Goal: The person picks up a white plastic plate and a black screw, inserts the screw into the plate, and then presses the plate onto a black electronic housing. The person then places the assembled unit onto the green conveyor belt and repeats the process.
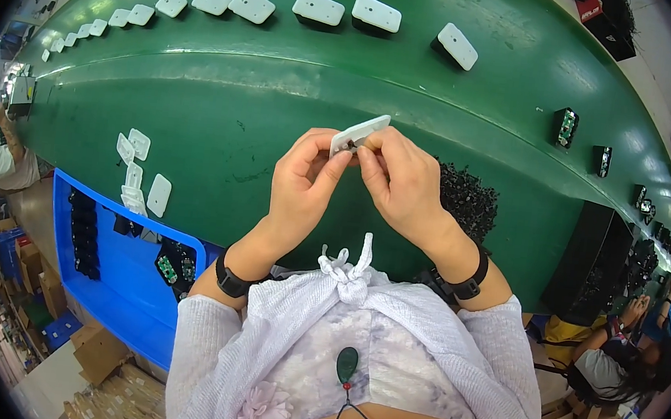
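Observation:
Above the green bench, in front of my chest, my left hand (303,177) grips a white plastic cover (371,129) between thumb and fingers. The cover is tilted, with one long edge up. My right hand (404,176) is closed in a pinch at the cover's inner side, where a small black part (351,145) shows at its fingertips. The fingers partly hide that part. Beside my right wrist lies a heap of small black parts (468,197). Several loose white covers (159,195) rest on the bench to the left.
A blue bin (118,268) with black housings stands at the left front. White-topped units (318,8) line the raised far strip. Black housings with green boards (565,127) sit at the right, beyond a black box (588,256). Other people work at both sides.

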Motion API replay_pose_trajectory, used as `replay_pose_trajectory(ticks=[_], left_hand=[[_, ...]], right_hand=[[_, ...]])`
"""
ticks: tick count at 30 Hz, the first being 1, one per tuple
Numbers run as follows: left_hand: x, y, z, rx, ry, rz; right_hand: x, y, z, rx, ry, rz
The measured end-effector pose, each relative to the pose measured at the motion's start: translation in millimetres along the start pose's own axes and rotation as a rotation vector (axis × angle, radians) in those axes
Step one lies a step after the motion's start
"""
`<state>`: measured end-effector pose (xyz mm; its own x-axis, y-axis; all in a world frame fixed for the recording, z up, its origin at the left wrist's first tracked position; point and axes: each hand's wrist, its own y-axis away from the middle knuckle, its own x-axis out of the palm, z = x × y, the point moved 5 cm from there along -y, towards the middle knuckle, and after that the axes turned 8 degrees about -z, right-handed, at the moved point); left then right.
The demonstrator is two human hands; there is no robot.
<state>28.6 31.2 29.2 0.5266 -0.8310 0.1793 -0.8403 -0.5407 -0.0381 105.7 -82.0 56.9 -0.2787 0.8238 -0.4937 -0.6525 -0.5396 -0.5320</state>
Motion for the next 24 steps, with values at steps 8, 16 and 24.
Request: replay_pose_trajectory(ticks=[8, 16, 24], left_hand=[[-0.1, -1.6, -11.4, 0.289, -0.339, -0.02], [0.6, -0.5, -0.8, -0.089, 0.106, 0.046], [5.3, -2.9, -3.2, -0.174, 0.047, 0.055]], right_hand=[[9.0, 13.1, -3.4, 0.119, -0.084, -0.088], [-17.9, 4.9, -11.1, 0.27, -0.151, -0.029], [-17.0, 8.1, -29.6, 0.575, -0.55, 0.176]])
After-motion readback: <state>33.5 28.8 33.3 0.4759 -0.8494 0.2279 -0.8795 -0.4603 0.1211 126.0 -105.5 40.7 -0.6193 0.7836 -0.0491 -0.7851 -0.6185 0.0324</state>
